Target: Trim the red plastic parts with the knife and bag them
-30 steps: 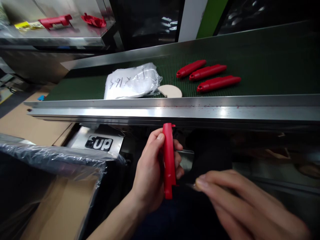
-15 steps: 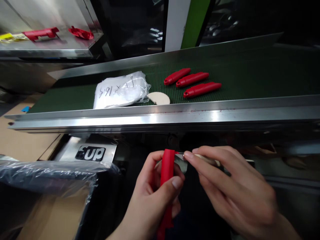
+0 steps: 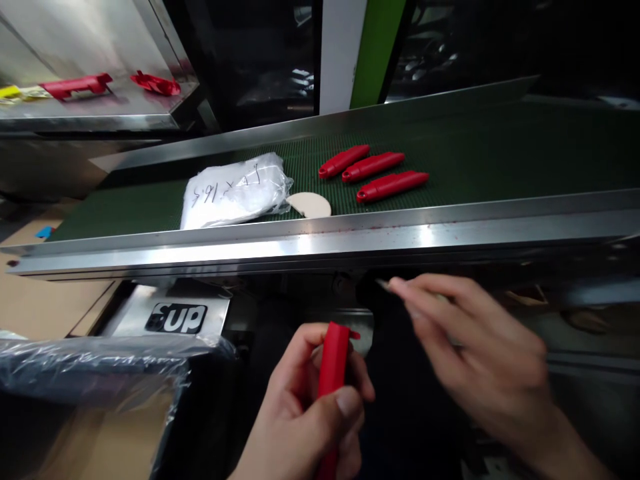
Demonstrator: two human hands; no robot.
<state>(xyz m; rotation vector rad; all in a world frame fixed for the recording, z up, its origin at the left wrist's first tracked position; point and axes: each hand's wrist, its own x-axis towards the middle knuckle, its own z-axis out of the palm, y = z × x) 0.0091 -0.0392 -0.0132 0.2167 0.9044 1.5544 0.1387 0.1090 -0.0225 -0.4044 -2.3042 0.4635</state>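
My left hand (image 3: 313,407) is wrapped round a red plastic part (image 3: 334,360), held upright at the lower middle, with a small red bit sticking out at its top right. To the right, my right hand (image 3: 475,347) pinches a thin tool (image 3: 384,285) whose metal tip points up and left, apart from the part; the fingers hide most of its handle. Three similar red parts (image 3: 393,187) lie side by side on the green conveyor belt (image 3: 475,147). Left of them are a pale disc (image 3: 313,205) and a clear bag of white material (image 3: 233,190) with handwriting.
The belt's metal rail (image 3: 250,250) runs across in front of my hands. A box with a plastic liner (image 3: 100,353) stands at the lower left, near cardboard (image 3: 45,300). Two red pieces (image 3: 155,83) lie on a metal shelf (image 3: 125,122) at the upper left.
My right hand has moved the tool up and away from the red part, which it was at before. My left hand has sunk slightly, still holding the part. The view has shifted a little.
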